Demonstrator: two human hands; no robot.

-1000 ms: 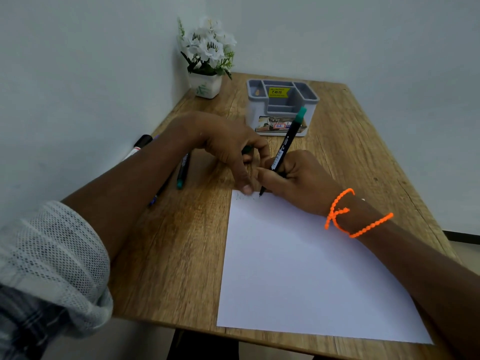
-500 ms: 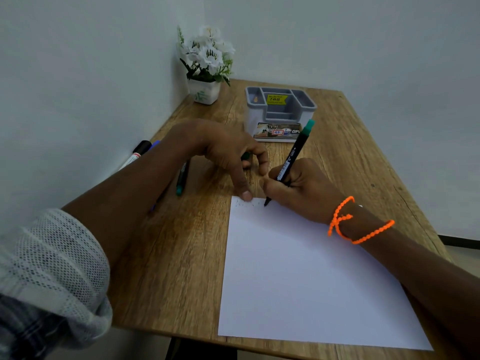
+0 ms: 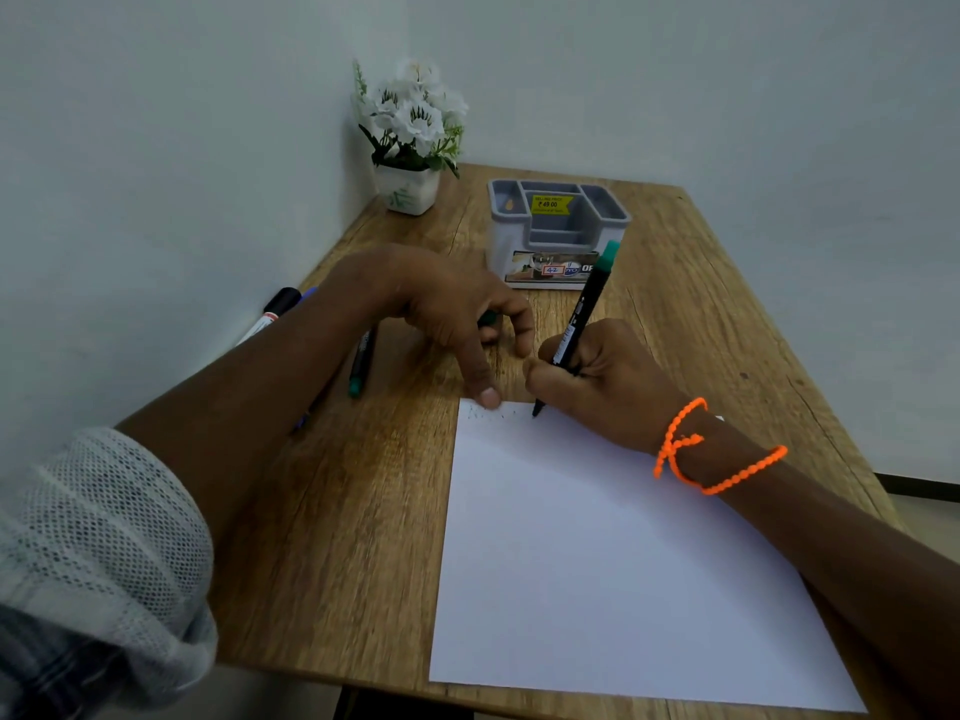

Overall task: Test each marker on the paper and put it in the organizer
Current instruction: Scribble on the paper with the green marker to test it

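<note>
Rightward along paper (image 3: pixel 613 553) crept marker (image 3: pixel 582 319) tip.

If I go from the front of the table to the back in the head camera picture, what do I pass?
paper → right hand holding the green marker → organizer → flower pot

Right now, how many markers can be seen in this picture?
4, perhaps more hidden. One green marker is in the right hand, tip on the paper. Left of the left forearm: a black-capped marker, a blue marker, a green-tipped marker.
</note>
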